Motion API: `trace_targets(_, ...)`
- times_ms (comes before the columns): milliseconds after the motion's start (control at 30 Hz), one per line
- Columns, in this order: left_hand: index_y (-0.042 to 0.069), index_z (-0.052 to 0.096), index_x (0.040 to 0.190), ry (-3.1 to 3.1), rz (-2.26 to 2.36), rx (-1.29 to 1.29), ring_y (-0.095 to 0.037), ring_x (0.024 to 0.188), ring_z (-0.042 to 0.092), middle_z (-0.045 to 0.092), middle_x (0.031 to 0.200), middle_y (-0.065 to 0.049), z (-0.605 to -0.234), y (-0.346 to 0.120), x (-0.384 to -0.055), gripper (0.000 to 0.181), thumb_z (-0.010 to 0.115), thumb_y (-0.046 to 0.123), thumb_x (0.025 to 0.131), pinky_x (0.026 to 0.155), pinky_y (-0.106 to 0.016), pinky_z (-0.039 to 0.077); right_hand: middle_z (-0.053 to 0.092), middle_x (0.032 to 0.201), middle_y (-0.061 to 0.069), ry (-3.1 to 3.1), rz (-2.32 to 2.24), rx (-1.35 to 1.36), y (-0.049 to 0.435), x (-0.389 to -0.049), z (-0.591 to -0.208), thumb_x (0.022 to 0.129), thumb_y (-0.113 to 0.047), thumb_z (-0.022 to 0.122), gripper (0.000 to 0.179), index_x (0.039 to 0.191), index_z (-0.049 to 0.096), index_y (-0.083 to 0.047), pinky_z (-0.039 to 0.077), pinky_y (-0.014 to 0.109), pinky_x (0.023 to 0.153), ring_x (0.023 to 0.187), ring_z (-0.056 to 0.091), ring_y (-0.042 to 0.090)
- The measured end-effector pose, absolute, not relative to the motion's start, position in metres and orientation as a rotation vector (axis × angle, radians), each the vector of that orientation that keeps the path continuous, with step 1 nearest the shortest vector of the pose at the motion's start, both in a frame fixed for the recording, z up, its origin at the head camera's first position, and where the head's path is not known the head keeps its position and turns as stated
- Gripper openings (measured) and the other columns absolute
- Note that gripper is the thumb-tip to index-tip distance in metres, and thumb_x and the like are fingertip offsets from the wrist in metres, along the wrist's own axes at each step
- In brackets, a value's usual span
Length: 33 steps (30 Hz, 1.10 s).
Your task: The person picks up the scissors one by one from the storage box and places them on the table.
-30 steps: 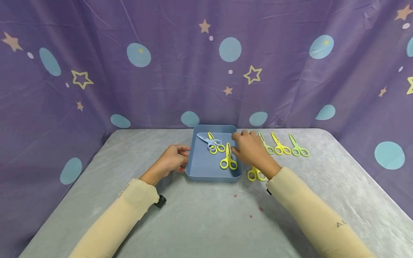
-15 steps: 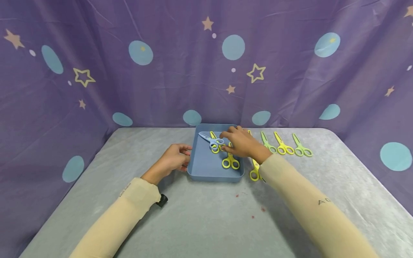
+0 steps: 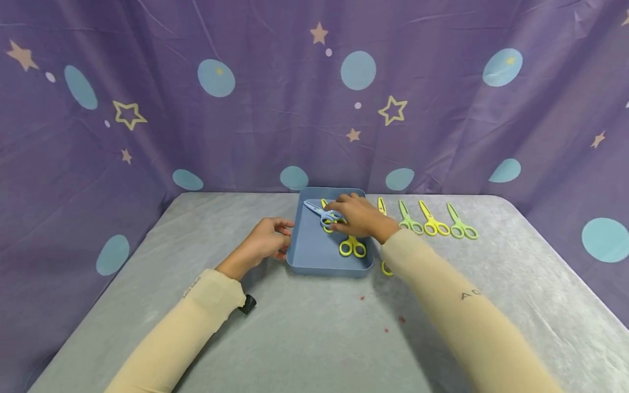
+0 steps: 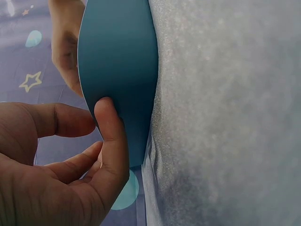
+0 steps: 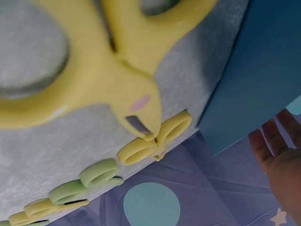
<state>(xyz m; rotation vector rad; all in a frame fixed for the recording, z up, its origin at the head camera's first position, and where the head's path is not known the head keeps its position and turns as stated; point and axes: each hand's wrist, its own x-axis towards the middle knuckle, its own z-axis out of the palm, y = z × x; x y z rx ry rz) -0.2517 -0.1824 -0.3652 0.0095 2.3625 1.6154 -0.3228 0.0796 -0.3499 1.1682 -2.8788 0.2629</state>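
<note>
In the head view my right hand (image 3: 356,214) reaches over the blue tray (image 3: 314,267). Its thumb and fingertips are at the handles of the light blue scissors (image 3: 315,209); contact is unclear. Partly under these lie yellow scissors (image 3: 325,204). Another yellow pair (image 3: 352,246) sits nearer the tray's front, its blades hidden by the hand. My left hand (image 3: 265,240) touches the tray's left wall from outside with loosely bent fingers. The left wrist view shows its fingertips (image 4: 107,104) against the outer wall and near the rim.
Right of the tray stands a row of yellow and green scissors (image 3: 433,225) on the grey table (image 3: 304,338). Close to the tray's right front lie yellow scissors (image 5: 136,89), mostly hidden by the right arm in the head view. A purple curtain (image 3: 275,109) hangs behind.
My right hand has moved left from above the tray's right rim to the light blue scissors. The left hand stays at the left wall. The head view has shifted slightly.
</note>
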Motion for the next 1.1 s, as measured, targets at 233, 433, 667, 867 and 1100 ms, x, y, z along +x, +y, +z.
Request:
trace_targets(233, 0.001, 0.050, 0.148, 2.350, 1.624, 0.018, -0.021, 0.075, 0.058, 0.051, 0.130, -0.022, -0.364, -0.183, -0.250, 0.058, 0.053, -0.007, 0.090, 0.061, -0.035, 0.058, 0.056, 0.141, 0.016, -2.922, 0.202, 1.200, 0.068, -0.329, -0.353, 0.097, -0.039, 0.070, 0.052, 0.144, 0.061, -0.020, 0.044, 0.055, 0.104, 0.121, 0.052, 0.037)
trace_targets(433, 0.001, 0.050, 0.148, 2.350, 1.616, 0.025, -0.022, 0.074, 0.056, 0.050, 0.130, -0.021, -0.363, -0.184, -0.248, 0.057, 0.053, -0.007, 0.092, 0.064, -0.039, 0.059, 0.055, 0.142, 0.014, -2.975, 0.188, 1.213, 0.061, -0.331, -0.359, 0.097, -0.039, 0.070, 0.046, 0.139, 0.066, -0.023, 0.043, 0.054, 0.105, 0.121, 0.051, 0.036)
trace_targets(667, 0.001, 0.050, 0.147, 2.344, 1.625, 0.020, -0.021, 0.073, 0.057, 0.051, 0.126, -0.019, -0.364, -0.184, -0.251, 0.056, 0.053, -0.006, 0.091, 0.063, -0.039, 0.059, 0.054, 0.140, 0.015, -3.004, 0.194, 1.184, 0.056, -0.329, -0.358, 0.097, -0.039, 0.069, 0.043, 0.137, 0.066, -0.024, 0.046, 0.054, 0.101, 0.119, 0.051, 0.036)
trace_targets(867, 0.001, 0.051, 0.147, 2.349, 1.625, 0.005, -0.021, 0.073, 0.058, 0.052, 0.124, -0.018, -0.363, -0.183, -0.251, 0.057, 0.053, -0.007, 0.090, 0.062, -0.037, 0.059, 0.056, 0.132, 0.014, -3.021, 0.163, 1.168, 0.054, -0.326, -0.354, 0.096, -0.033, 0.072, 0.040, 0.135, 0.067, -0.026, 0.048, 0.050, 0.093, 0.110, 0.051, 0.034)
trace_targets(1100, 0.000, 0.052, 0.146, 2.363, 1.611, -0.010, -0.022, 0.073, 0.058, 0.053, 0.121, -0.017, -0.363, -0.182, -0.251, 0.056, 0.053, -0.007, 0.090, 0.062, -0.038, 0.059, 0.056, 0.119, 0.009, -3.081, 0.138, 1.141, 0.051, -0.326, -0.355, 0.096, -0.036, 0.072, 0.025, 0.119, 0.069, -0.027, 0.047, 0.046, 0.091, 0.106, 0.048, 0.030)
